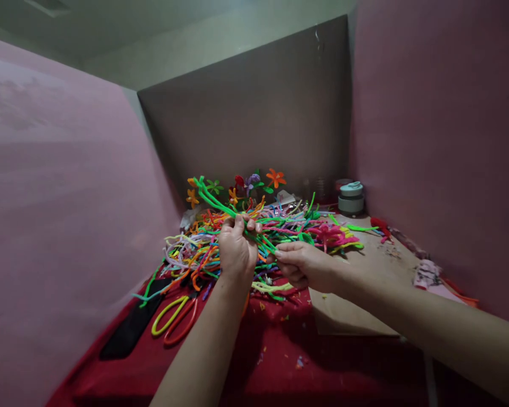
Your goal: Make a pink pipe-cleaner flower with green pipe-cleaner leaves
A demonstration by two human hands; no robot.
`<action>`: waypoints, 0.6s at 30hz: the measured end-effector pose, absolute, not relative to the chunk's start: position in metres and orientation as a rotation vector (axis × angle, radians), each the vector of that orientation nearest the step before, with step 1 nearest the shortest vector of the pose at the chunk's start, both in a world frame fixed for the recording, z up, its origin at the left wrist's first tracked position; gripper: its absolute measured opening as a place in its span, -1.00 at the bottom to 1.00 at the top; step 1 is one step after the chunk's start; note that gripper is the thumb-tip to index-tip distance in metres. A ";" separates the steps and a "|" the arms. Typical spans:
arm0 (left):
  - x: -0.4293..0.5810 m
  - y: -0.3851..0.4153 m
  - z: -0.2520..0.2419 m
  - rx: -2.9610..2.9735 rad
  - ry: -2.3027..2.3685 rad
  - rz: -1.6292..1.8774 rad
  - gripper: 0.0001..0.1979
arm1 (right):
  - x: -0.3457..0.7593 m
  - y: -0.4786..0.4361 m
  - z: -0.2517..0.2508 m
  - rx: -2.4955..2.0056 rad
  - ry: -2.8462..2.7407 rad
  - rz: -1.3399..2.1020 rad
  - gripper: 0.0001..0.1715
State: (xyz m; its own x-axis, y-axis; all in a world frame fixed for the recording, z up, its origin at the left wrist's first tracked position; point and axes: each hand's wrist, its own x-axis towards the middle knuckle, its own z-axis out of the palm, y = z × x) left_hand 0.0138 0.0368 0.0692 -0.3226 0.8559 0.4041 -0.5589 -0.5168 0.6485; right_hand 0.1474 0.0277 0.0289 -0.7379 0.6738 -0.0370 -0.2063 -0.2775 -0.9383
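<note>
"How do the green stems [214, 200] look?"

"Bright and fuzzy, slightly splayed, with bent tips at upper left, held above the multicoloured pile [286, 229]."

"And the grip?"

"The left hand [238, 246] is closed around their middle; the right hand [299, 263] pinches their lower end between thumb and fingers."

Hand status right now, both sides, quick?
Left hand: closed, holding a bunch of green fuzzy stems.
Right hand: closed, pinching green strands between thumb and fingers.
</note>
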 end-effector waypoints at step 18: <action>0.006 0.021 0.097 0.827 0.525 1.858 -0.80 | 0.157 -0.003 0.025 -0.492 -1.401 2.087 -0.70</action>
